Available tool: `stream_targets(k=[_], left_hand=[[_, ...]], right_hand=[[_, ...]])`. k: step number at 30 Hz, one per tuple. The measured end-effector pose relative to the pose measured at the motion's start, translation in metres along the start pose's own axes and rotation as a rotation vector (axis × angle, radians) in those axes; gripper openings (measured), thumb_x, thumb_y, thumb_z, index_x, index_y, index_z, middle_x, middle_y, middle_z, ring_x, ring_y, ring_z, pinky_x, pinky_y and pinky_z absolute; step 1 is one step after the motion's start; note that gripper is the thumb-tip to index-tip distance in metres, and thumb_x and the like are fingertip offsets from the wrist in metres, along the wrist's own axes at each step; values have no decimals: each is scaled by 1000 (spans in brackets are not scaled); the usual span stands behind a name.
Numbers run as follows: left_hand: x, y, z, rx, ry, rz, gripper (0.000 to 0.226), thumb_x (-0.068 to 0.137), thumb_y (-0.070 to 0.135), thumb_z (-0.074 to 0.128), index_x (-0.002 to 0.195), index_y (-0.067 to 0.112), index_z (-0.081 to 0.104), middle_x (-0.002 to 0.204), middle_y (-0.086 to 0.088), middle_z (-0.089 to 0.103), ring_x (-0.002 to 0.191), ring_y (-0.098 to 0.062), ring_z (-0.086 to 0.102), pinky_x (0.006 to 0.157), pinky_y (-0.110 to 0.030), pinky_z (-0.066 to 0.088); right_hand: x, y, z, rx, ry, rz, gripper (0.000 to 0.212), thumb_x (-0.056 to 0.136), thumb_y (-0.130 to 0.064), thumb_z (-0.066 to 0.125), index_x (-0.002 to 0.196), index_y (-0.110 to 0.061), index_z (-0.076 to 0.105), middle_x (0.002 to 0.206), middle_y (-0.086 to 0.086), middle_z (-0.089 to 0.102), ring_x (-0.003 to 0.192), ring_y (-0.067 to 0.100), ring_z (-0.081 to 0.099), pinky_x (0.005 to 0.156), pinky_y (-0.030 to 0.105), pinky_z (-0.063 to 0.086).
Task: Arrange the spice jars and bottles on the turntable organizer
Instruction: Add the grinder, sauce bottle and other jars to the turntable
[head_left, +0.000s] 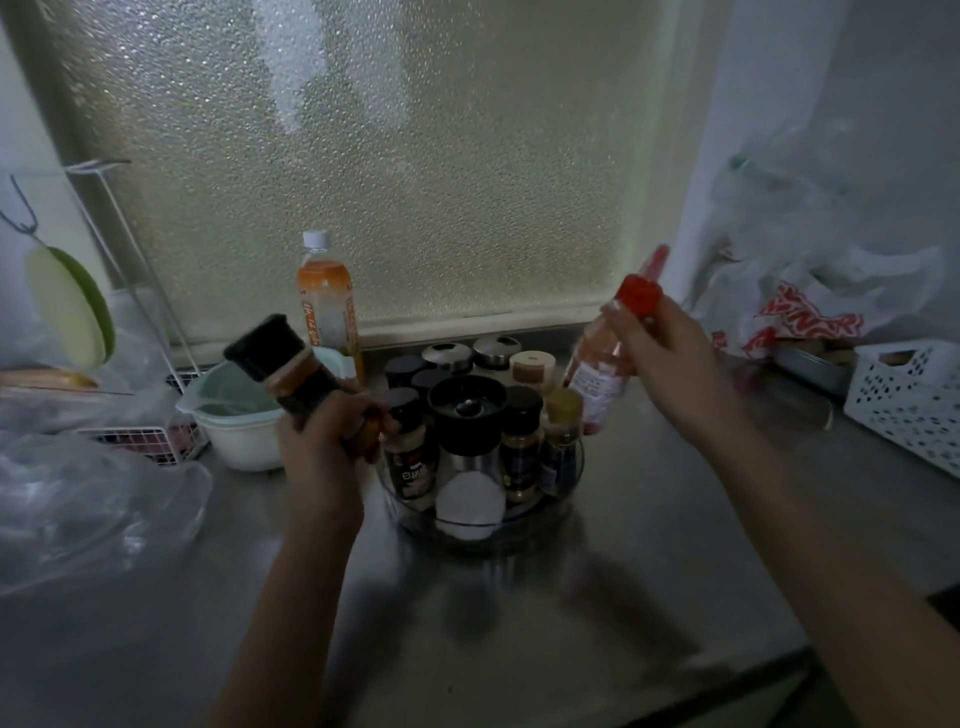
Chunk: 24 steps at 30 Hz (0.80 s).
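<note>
Red cap up top, and the right hand (670, 358) has the pink bottle (597, 379) tilted just beside the turntable (467, 525), fingers pinched around its neck under the cap. That looks like clear plastic, light and probably a little slick, so a grip lower on the labelled body would likely steady it better than the neck.

Over on the other side, the left hand (322, 441) is wrapped tight around the lower body of a dark bottle (291, 369), black cap leaning up and away to the left, held above the surface (519, 649) at the turntable's left edge. It looks like glass, so heavier and breakable; the full fist low down suits it.

Both forearms reach in from below, wrists cocked, bottles angled outward. The turntable is already crowded with upright jars, a black-topped grinder (469, 447) standing at the front. Free room looks scarce, so each bottle probably needs lowering straight down to avoid knocking neighbours.
</note>
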<state>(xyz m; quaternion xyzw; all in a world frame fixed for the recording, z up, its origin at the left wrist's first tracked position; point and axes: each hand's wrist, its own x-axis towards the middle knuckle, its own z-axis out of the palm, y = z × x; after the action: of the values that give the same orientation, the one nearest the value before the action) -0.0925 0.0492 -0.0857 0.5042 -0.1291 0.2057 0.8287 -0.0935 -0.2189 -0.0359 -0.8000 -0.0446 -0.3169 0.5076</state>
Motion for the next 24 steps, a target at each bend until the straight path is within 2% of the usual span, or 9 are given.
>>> stream_targets(k=[2, 4, 6, 8, 11, 13, 17, 19, 24], left_hand=[[-9, -5, 7, 263, 174, 175, 8, 62, 27, 64, 64, 25, 56, 53, 13, 63, 50, -1, 57, 51, -21, 47], [-18, -12, 13, 385, 235, 239, 17, 61, 38, 65, 68, 23, 61, 62, 10, 66, 58, -4, 61, 60, -25, 51], [-22, -17, 18, 401, 171, 205, 35, 62, 39, 65, 79, 8, 65, 73, -8, 68, 68, -15, 65, 64, -30, 54], [-23, -19, 23, 364, 75, 164, 36, 63, 35, 64, 84, 6, 66, 76, -10, 69, 71, -15, 67, 64, -26, 55], [-25, -21, 24, 318, 36, 140, 23, 63, 31, 63, 82, 20, 67, 70, 6, 71, 68, -7, 67, 64, -22, 56], [-27, -20, 24, 343, 30, 151, 27, 63, 32, 63, 86, 18, 67, 70, 9, 72, 70, -5, 68, 64, -20, 56], [-28, -21, 28, 398, -3, 154, 33, 67, 22, 66, 97, 8, 67, 81, -3, 71, 75, -4, 68, 67, -16, 54], [-29, -22, 30, 373, -30, 126, 33, 68, 17, 65, 98, 4, 66, 83, -9, 71, 78, -10, 68, 70, -21, 56], [-31, -22, 30, 405, -98, 187, 44, 66, 33, 63, 101, 7, 65, 94, -17, 69, 89, -20, 68, 77, -24, 54]], right_hand=[[-2, 2, 3, 32, -93, -10, 28, 95, -33, 51, 107, -11, 62, 102, 9, 71, 95, 21, 68, 86, 39, 54], [-6, 6, 8, 63, -146, -26, 21, 96, -31, 51, 106, -16, 61, 98, -1, 72, 91, 9, 68, 80, 28, 56], [-11, 10, 16, 94, -129, -49, 14, 96, -27, 51, 106, -23, 59, 91, -12, 69, 82, -8, 65, 70, 10, 50], [-13, 11, 22, 123, -96, -57, 12, 96, -24, 51, 106, -24, 58, 87, -16, 66, 75, -14, 62, 64, 3, 44], [-16, 9, 27, 123, -67, -53, 13, 95, -29, 52, 104, -21, 57, 87, -10, 66, 77, -2, 63, 68, 17, 49], [-16, 9, 28, 42, -12, -105, 17, 93, -35, 55, 101, -19, 56, 82, -9, 64, 75, 5, 60, 69, 24, 47], [-17, 13, 30, 14, -1, -122, 19, 93, -33, 55, 99, -15, 55, 77, -11, 60, 71, 3, 56, 65, 20, 43], [-15, 17, 31, 34, 4, -100, 14, 94, -30, 55, 98, -16, 54, 77, -12, 60, 71, -1, 56, 66, 18, 43], [-16, 22, 38, -39, 106, -115, 14, 92, -30, 58, 93, -17, 53, 76, -12, 58, 66, -13, 53, 59, 3, 37]])
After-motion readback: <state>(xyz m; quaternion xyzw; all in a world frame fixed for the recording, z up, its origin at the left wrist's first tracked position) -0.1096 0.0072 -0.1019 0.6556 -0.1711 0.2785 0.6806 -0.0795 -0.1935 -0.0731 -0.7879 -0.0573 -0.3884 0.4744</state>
